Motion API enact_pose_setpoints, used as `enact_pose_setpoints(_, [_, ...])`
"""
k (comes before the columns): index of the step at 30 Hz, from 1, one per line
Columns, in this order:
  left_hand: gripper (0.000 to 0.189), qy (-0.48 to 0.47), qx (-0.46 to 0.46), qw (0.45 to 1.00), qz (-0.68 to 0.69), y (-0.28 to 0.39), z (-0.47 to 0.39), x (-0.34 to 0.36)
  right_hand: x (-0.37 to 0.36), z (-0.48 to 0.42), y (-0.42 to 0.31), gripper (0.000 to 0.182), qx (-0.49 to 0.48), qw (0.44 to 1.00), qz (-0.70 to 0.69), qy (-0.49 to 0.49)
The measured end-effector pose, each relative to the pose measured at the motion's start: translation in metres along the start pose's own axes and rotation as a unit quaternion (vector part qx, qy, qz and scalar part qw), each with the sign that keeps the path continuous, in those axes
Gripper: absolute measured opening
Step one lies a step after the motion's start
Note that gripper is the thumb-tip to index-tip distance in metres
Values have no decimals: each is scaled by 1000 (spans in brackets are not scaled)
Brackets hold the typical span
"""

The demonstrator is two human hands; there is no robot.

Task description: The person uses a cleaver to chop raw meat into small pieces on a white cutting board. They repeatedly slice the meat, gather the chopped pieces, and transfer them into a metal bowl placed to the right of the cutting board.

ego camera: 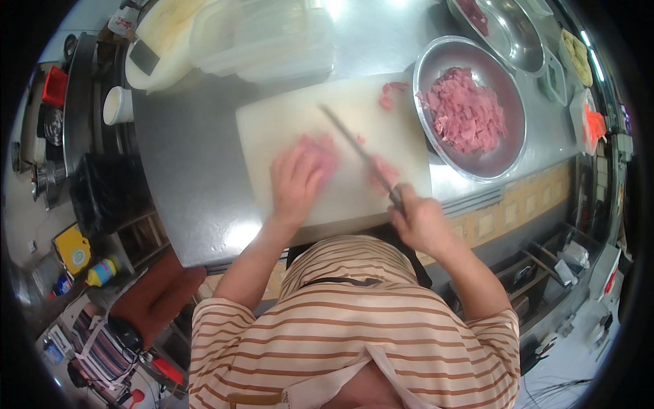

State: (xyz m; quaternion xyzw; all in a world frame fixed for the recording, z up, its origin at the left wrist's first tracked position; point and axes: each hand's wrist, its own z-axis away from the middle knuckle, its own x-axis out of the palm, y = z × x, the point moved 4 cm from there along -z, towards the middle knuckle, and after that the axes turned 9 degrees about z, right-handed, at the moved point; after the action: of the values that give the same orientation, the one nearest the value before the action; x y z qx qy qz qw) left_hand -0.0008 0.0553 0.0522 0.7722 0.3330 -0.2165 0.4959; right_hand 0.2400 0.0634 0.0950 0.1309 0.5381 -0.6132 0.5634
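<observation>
My left hand (295, 176) rests over a piece of raw meat (327, 153) on a white cutting board (327, 209), its fingers curled on the meat. In my right hand (421, 217) is the handle of a knife (352, 143); the blurred blade points up and left over the board, apart from the meat under my left hand. Cut slices of meat (384, 175) lie beneath and beside the blade, and a few scraps (387, 101) lie near the board's far right edge. A steel bowl (426, 138) holding a pile of sliced meat (467, 112) stands right of the board.
Plastic containers (265, 46) and another cutting board (166, 30) with a dark rectangular blade (144, 57) lie at the far left. A second steel bowl (516, 41) with meat stands at the far right. A white tub (117, 105) is beyond the left table edge.
</observation>
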Motion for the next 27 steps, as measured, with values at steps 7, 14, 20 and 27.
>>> enact_pose_setpoints(7, [33,-57,28,998,-30,-2,7,7,7,2,25,24,21,998,64,22])
enact_pose_setpoints(14, [43,-44,8,999,-5,2,-4,5,2,22,-14,20,-119,980,156,12])
enact_pose_setpoints(20, [50,-47,1,999,-7,-7,2,6,16,-1,-16,22,-135,977,166,-21])
enact_pose_setpoints(27, [29,-51,-26,998,29,-10,-6,2,31,-100,-69,17,-210,963,170,-14])
